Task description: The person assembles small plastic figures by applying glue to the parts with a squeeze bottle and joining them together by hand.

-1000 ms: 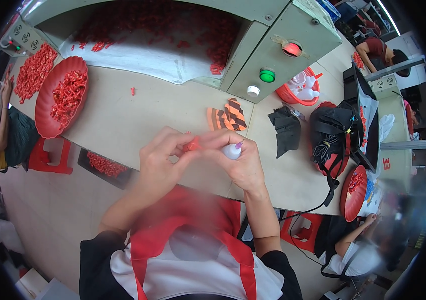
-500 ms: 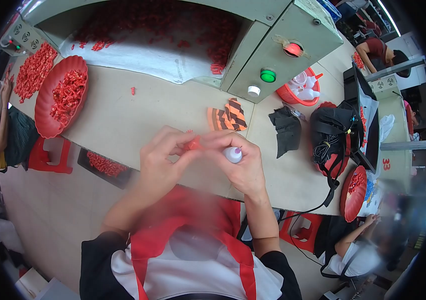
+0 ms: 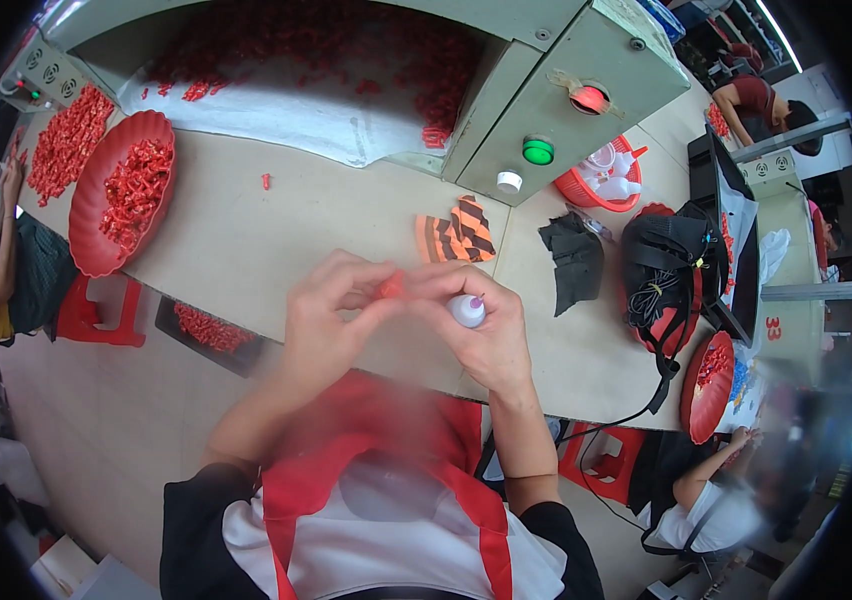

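Note:
Fingertips of both my hands meet around a small red plastic piece (image 3: 391,286) above the near edge of the table. My left hand (image 3: 331,308) pinches it from the left, and the fingers partly cover it. From the right, the thumb and index finger of my right hand (image 3: 486,335) reach the same piece. A small white squeeze bottle (image 3: 467,310) with a purple tip is tucked in my right hand, its tip pointing up and right. Just beyond my hands lies an orange and brown striped cloth (image 3: 456,232).
A light green machine (image 3: 566,110) with a red and a green button holds many red pieces. Left stands a red scalloped bowl (image 3: 164,190) of pieces. Rightward are a black cloth (image 3: 574,265), a red basket (image 3: 571,188) of bottles and a black backpack (image 3: 661,250). Co-workers sit at both sides.
The red piece has turned slightly between my fingertips, and my left hand has shifted a little to the right. The bottle stays in my right hand.

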